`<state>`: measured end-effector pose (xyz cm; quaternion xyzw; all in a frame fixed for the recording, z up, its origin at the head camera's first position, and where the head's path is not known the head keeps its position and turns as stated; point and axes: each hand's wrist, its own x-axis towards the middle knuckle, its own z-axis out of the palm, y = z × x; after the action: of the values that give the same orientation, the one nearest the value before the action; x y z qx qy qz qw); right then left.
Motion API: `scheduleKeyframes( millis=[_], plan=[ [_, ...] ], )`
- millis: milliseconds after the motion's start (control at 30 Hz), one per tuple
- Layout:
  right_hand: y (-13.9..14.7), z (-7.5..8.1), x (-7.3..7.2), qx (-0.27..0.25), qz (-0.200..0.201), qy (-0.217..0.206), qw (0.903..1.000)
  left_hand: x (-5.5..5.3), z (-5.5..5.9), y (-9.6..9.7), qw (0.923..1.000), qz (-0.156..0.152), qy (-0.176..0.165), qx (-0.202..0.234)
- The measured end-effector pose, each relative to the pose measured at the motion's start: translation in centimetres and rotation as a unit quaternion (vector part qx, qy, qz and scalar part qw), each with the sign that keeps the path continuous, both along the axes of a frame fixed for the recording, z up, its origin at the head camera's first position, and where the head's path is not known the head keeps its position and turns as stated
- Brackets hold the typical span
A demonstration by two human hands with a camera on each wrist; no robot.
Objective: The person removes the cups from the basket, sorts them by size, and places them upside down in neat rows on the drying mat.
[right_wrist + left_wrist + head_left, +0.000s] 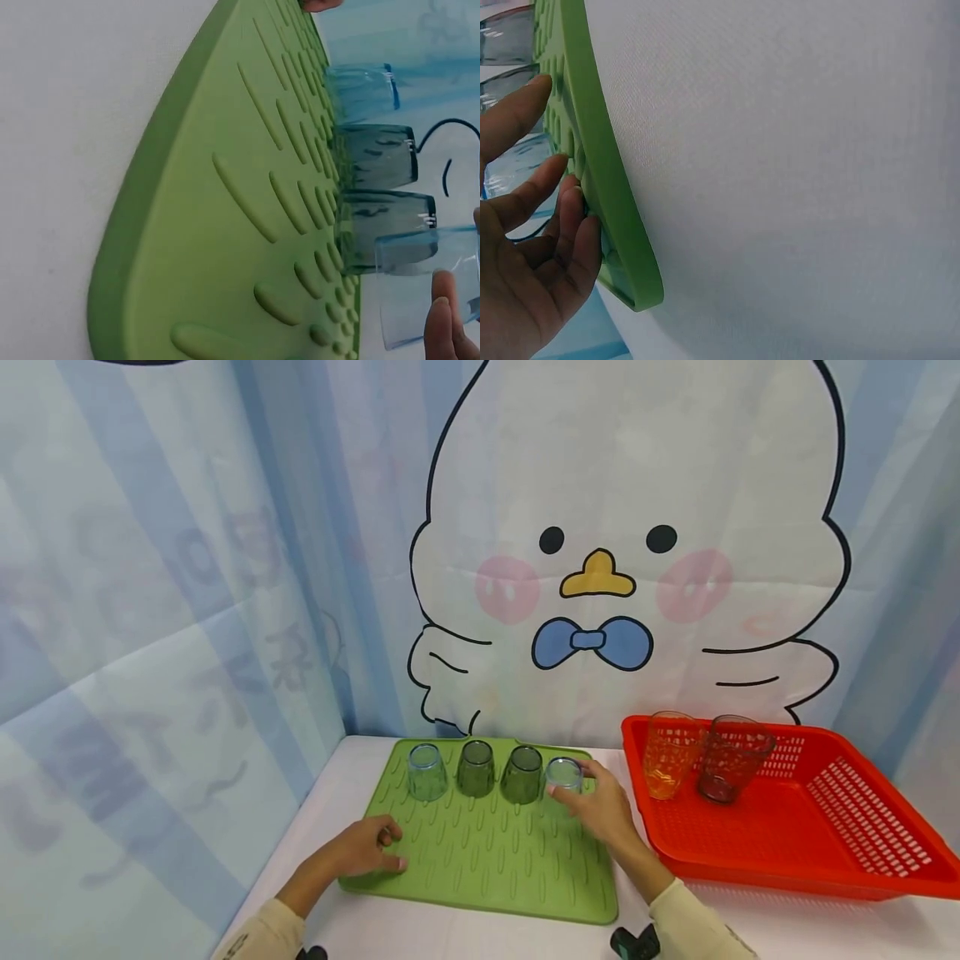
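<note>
Pinching a clear bluish glass (564, 775) between thumb and fingers, the right hand (603, 808) holds it over the back right part of the green mat (487, 877). Along the mat's back edge, just left of that glass, stand three tinted glasses (476, 770). The left hand (362, 850) is at the mat's front left edge, fingers apart and loosely bent, holding nothing.

I'd expect the glass to be light but rigid, slick if wet, and quick to chip if knocked against its neighbour. Its smooth sides, about halfway up, look the best place to grip, with the rim left free.

From here I can't tell whether its lower rim touches the mat. The right wrist view cuts off most of the hand, and the left wrist view crops the glasses. Right of the mat, the pair of tumblers (672, 760) inside the red basket (750, 839) is see-through and hard to outline.
</note>
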<state>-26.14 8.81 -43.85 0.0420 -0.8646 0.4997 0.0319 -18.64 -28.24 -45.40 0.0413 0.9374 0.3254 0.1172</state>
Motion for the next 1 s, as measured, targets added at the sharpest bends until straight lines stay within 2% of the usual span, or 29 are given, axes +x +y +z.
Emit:
scheduleKeyframes(
  millis=[167, 433, 733, 1000],
  plan=[
    [0.1, -0.5, -0.5, 0.015, -0.026, -0.002, 0.9995, -0.1, -0.3, -0.2, 0.9999, -0.010, -0.010, 0.006],
    [0.3, -1.8, -1.5, 0.021, -0.056, 0.003, 0.9982, -0.1, -0.4, -0.3, 0.9997, -0.022, -0.007, 0.000],
    [0.4, -2.4, -2.3, -0.002, -0.067, -0.004, 0.9977, -0.3, -0.6, -0.4, 0.9997, -0.021, -0.006, -0.007],
    [0.1, -2.9, -3.0, -0.009, -0.076, 0.003, 0.9970, -0.1, -0.1, -0.1, 0.9997, -0.022, -0.006, -0.004]
  ],
)
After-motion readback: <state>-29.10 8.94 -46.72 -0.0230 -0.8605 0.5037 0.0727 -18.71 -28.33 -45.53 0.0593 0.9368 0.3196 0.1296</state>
